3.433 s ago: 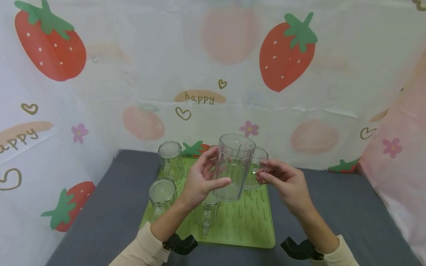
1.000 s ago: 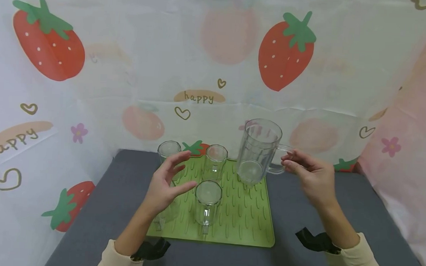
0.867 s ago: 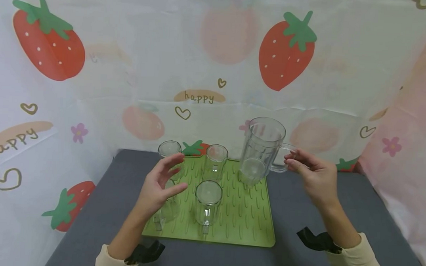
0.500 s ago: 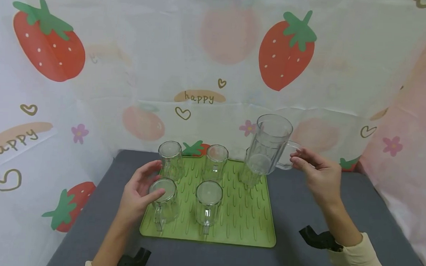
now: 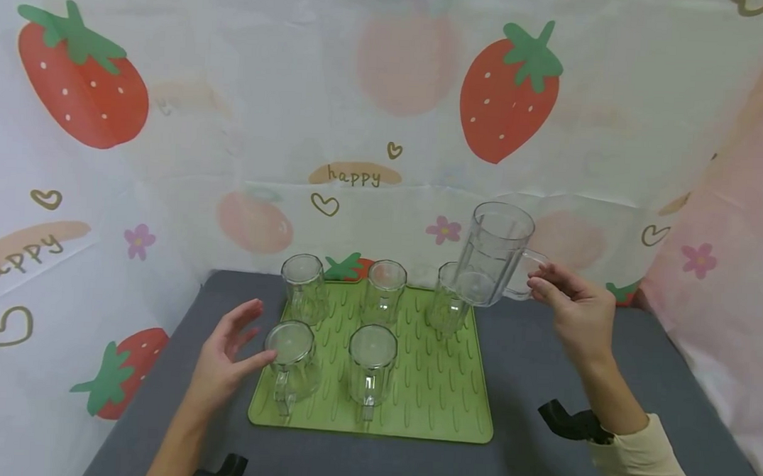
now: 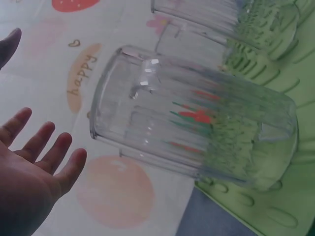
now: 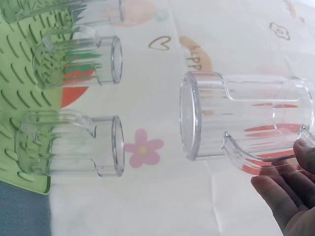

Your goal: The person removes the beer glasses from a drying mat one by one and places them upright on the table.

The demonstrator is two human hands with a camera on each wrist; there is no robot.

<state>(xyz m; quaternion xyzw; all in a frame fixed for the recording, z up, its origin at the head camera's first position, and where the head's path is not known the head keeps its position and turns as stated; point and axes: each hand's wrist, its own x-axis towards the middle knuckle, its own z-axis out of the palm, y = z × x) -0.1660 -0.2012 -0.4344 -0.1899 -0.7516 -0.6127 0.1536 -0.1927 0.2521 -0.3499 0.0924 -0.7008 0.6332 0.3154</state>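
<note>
My right hand pinches the handle of a clear mug, held raised over the mat's back right corner with its mouth up and a slight tilt. In the right wrist view, thumb and fingers close on the handle of this mug. My left hand is open at the left, fingers spread, near a front-left mug. The left wrist view shows its fingers apart from that glass.
Several clear mugs stand upside down on a green ridged mat, including a front-middle mug, a back-left mug, a back-middle mug and a back-right mug. A strawberry-print cloth hangs behind the grey table.
Earlier my left hand supported the mug's body; it has let go and drawn away to the left. My right hand has carried the mug right and upward by its handle.
</note>
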